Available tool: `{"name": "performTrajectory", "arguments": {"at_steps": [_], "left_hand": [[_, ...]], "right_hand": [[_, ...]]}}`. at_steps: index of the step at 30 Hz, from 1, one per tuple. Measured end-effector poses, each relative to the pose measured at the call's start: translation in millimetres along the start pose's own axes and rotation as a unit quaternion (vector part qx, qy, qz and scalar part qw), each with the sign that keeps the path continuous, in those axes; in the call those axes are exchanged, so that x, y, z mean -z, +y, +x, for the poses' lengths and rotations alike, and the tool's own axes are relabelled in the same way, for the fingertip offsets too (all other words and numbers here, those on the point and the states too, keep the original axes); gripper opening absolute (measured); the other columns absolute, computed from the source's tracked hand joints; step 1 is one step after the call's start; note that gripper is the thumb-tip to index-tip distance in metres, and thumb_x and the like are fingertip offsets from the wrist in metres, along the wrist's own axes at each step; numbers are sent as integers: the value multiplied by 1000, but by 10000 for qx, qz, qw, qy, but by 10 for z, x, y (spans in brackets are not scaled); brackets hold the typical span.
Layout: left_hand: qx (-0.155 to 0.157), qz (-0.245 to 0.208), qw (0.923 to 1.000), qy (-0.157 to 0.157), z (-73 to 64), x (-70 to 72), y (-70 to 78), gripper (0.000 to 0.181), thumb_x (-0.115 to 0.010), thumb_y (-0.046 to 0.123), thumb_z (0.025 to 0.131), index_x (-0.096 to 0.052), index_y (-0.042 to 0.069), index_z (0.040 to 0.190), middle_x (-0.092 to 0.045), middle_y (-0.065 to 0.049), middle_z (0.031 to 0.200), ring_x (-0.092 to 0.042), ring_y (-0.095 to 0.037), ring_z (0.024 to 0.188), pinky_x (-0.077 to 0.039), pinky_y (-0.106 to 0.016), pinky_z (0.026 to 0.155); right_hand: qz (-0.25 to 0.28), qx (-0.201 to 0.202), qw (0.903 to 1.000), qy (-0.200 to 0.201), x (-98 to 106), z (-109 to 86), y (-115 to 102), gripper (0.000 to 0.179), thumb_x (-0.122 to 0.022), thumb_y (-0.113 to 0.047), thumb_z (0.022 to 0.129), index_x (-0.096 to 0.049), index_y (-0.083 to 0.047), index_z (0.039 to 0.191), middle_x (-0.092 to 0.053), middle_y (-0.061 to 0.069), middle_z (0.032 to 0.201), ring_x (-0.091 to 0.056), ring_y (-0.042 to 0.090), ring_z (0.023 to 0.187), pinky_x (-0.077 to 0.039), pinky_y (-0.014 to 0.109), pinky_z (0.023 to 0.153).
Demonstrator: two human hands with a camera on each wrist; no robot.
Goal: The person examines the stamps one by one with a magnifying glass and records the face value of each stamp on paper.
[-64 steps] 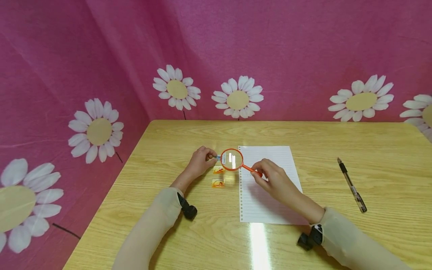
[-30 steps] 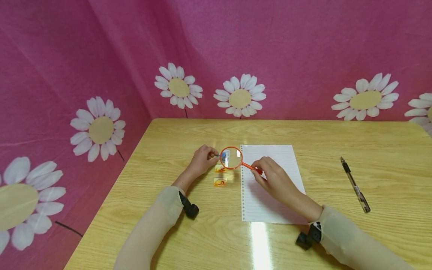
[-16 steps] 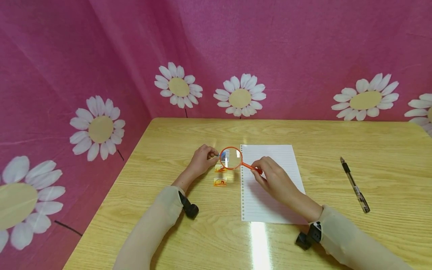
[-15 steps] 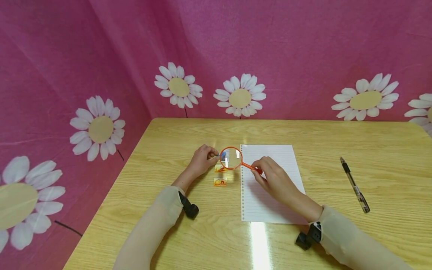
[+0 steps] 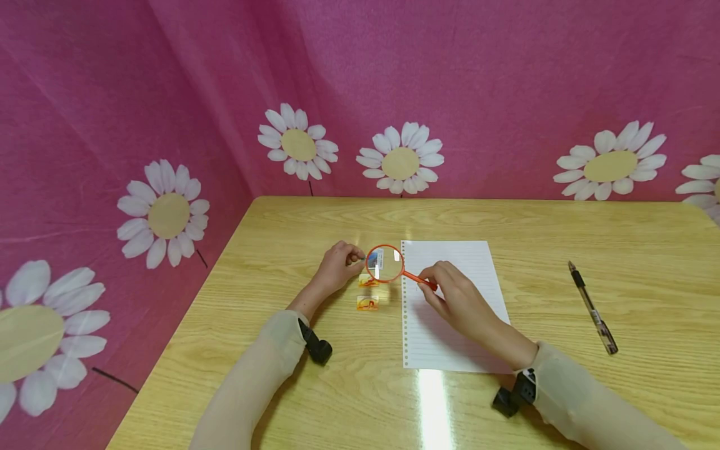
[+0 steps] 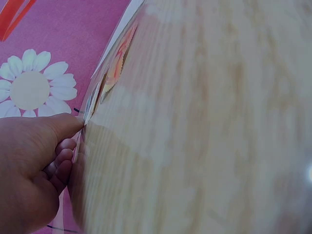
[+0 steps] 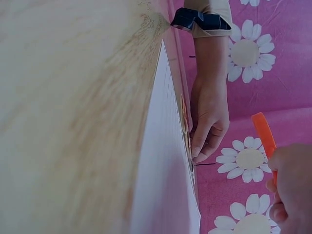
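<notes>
My left hand (image 5: pixel 337 269) pinches the edge of a small blue and white stamp (image 5: pixel 374 259), most of which appears through the lens. In the left wrist view the thumb and curled fingers meet at the stamp's edge, low at the table surface. My right hand (image 5: pixel 458 297) grips the handle of an orange-rimmed magnifying glass (image 5: pixel 417 279), its lens held above the blue stamp. Two yellow-orange stamps lie just nearer to me: one stamp (image 5: pixel 368 282) is partly under the lens rim, the other stamp (image 5: pixel 368 303) below it. One stamp (image 6: pixel 117 66) shows a toothed edge.
A lined, punched sheet of paper (image 5: pixel 450 337) lies under my right hand. Farther right rests a black-capped clear pen (image 5: pixel 590 309). The wooden table (image 5: pixel 647 262) meets a pink curtain (image 5: pixel 478 81) with daisies behind and on the left.
Since the oldest frame, more of the blue stamp shows inside the lens. Over the last second both hands and the magnifying glass have stayed almost still.
</notes>
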State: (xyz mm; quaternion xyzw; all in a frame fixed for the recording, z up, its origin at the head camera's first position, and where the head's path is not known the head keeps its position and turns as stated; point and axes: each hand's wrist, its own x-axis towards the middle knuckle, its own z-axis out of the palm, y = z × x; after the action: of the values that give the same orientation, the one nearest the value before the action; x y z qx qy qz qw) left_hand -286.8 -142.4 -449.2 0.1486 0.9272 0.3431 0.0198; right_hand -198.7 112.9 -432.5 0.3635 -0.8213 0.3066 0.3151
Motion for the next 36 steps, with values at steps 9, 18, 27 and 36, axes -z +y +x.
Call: {"name": "performTrajectory", "arguments": {"at_steps": [9, 18, 27, 36], "left_hand": [[-23, -21, 10000, 38, 2, -2, 12, 16, -67, 16, 93, -68, 3, 104, -56, -10, 95, -46, -18, 81, -40, -30, 76], [-46, -62, 10000, 49, -1, -1, 17, 15, -67, 14, 93, -67, 3, 103, -55, -9, 94, -45, -17, 81, -38, -28, 75], [-9, -9, 10000, 43, 13, -26, -17, 16, -67, 15, 93, -67, 3, 105, -55, -10, 95, -46, -18, 82, -39, -29, 77], [41, -78, 9999, 82, -2, -20, 11, 17, -68, 15, 92, -67, 3, 104, -55, -10, 95, -47, -19, 83, -40, -30, 78]], "right_hand": [[-2, 89, 9999, 85, 3, 4, 12, 20, -72, 5, 79, -60, -2, 93, -52, 1, 76, -46, 9, 72, -38, 17, 62], [-53, -33, 9999, 101, 76, -35, 31, 21, -72, 5, 79, -60, -3, 93, -52, 2, 76, -47, 9, 72, -38, 17, 62], [-88, -189, 9997, 155, 176, -123, 73, 18, -70, 4, 80, -61, -2, 94, -53, 2, 76, -47, 10, 72, -39, 20, 63], [-130, -430, 9989, 128, 321, -227, 138, 17, -70, 4, 81, -60, -1, 94, -53, 3, 76, -47, 10, 73, -38, 18, 65]]}}
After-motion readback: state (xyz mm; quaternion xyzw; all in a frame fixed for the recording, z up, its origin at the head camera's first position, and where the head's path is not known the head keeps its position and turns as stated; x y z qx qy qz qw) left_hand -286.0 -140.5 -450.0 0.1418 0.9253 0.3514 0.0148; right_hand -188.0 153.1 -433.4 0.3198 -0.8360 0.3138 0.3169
